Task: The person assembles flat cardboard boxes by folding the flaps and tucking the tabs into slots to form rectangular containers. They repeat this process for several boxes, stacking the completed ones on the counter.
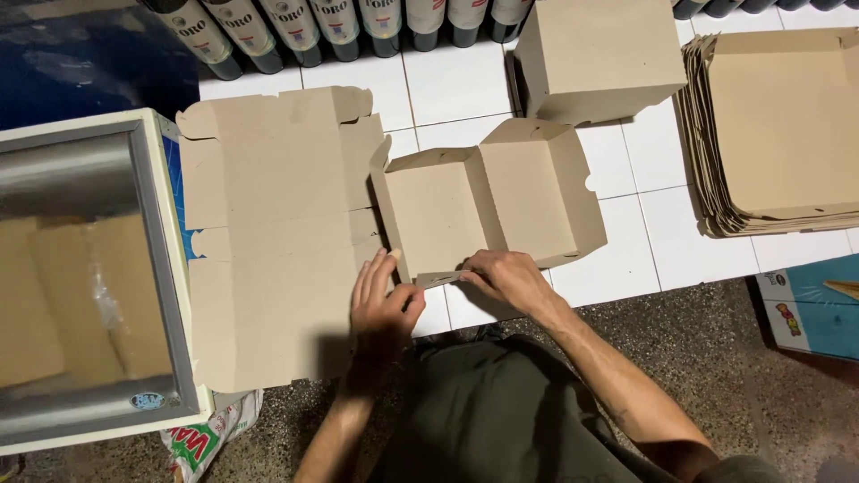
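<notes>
Left hand (383, 300): nearest the camera, flat on the floor tiles (617, 259), fingers spread and open, fingertips touching the near left corner of the half-formed box (488, 201); it grips nothing.
Right hand (506, 275): just beside the left, fingers closed in a pinch on the box's near flap (440, 278), which is bent but not tucked.
Half-formed box: on the tiles just past both hands; back and right walls stand, base lies flat, near side open. It holds nothing.
Progress: by my reading about halfway folded; the near flap and the lid are left to do.
Flat blank (277, 233): unfolded cardboard sheet to the left, touching the box's left edge, partly lying over a metal-framed case (161, 268).
Case: brown cardboard shows through its glass top; contents unclear.
Finished box (599, 58): closed, standing beyond the half-formed one; inside not visible.
Stack of blanks (774, 134): many flat sheets piled far right, still unfolded.
Bottles (295, 27): a row along the far edge, dark with pale labels.
</notes>
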